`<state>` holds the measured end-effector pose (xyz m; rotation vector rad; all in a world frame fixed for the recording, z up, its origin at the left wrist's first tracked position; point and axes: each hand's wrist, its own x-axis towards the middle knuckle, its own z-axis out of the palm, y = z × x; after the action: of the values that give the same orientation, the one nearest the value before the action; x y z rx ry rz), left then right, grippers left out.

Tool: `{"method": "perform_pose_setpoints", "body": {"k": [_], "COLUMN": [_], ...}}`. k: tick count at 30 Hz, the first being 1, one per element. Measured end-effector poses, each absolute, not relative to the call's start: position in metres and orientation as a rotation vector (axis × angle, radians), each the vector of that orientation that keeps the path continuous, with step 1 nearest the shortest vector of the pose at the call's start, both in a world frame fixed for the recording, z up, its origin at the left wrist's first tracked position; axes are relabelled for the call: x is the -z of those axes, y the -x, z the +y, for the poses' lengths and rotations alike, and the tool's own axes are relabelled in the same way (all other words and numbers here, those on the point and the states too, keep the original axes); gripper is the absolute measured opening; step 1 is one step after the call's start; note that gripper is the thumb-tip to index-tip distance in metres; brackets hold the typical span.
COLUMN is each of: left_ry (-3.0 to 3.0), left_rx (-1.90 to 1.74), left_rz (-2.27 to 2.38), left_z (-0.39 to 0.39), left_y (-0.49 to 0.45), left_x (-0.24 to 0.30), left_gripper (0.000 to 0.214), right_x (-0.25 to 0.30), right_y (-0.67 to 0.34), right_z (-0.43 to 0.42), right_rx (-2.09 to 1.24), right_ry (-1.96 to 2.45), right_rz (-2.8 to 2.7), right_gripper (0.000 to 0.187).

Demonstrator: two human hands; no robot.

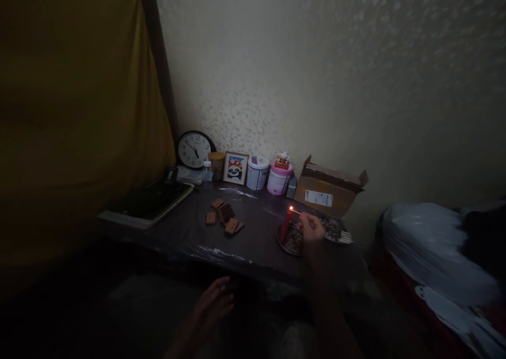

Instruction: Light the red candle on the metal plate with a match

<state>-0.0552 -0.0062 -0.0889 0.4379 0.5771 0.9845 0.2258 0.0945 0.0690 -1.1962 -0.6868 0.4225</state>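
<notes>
Pinched in the fingers of my right hand (312,230) is a thin match (296,212), its tip at a small flame (291,208). The flame sits at the top of an upright red candle (286,226); whether match, wick or both burn, I cannot tell. A round dish (281,243) holding dark bits stands under the candle. In front of the table edge, my left hand (211,303) hangs low with its fingers apart and nothing in them. Several pale sticks (346,238) lie on a patterned dish (332,227) behind my right hand.
Brown wooden tiles (226,216) lie mid-table. Along the wall stand a clock (194,149), a framed panda picture (235,168), a white tin (258,173), a pink tin (279,178) bearing a figurine (282,160), and a cardboard box (328,187). A large book (148,206) lies left.
</notes>
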Motion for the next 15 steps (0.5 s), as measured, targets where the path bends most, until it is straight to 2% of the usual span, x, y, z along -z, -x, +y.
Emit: {"method": "perform_pose_setpoints", "body": {"k": [15], "left_ry": [-0.445], "left_rx": [-0.982], "left_rz": [0.624], "left_z": [-0.0067], "left_y": [0.0559], "left_x": [0.0945], "left_gripper": [0.034], "right_x": [-0.0687], "right_y": [-0.2261], "right_z": [0.0949], "right_rx": [-0.425], "right_ry": [1.2], "right_rz": [-0.699], "right_gripper": [0.024]}}
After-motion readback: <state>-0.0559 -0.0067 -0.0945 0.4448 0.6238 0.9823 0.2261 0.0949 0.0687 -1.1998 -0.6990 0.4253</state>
